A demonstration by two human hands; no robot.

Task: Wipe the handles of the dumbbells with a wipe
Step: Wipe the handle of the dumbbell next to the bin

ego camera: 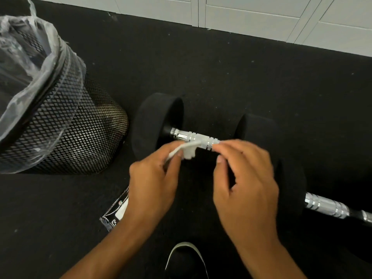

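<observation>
A black dumbbell [159,121] lies on the dark floor, its chrome handle [193,137] showing between the two round heads. My left hand [153,178] pinches a folded white wipe [187,151] just in front of that handle. Beside it, my right hand [245,178] has its fingers curled, the fingertips close to the wipe's right end and the handle; whether they hold the wipe is unclear. A second dumbbell's chrome handle [328,207] shows at the right, its near head partly behind my right hand.
A black mesh waste bin [66,133] with a clear plastic liner stands at the left. A wipe packet [115,212] lies on the floor under my left forearm. A black shoe [185,260] is at the bottom edge. White wall panels [261,15] run along the back.
</observation>
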